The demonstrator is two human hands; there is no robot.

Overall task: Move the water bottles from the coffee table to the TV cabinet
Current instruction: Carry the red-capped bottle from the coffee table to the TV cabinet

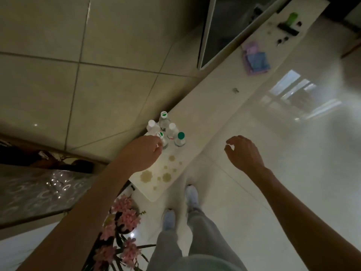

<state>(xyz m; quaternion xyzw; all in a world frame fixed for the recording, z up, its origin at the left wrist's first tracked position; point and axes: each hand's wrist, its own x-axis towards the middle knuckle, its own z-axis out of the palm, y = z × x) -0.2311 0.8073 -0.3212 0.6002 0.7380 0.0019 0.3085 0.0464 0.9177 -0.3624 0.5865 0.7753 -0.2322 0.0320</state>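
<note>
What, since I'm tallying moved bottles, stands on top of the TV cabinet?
Five water bottles cluster at the TV cabinet's near end; the left hand covers one's side. Farther along lie purple and blue cloths and small dark items, too blurred to name.

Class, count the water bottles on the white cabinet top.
5, clustered: back bottle, left white-capped bottle, middle white-capped bottle, teal-capped bottle, and front-left bottle at the left hand. Hand may hide more.
</note>
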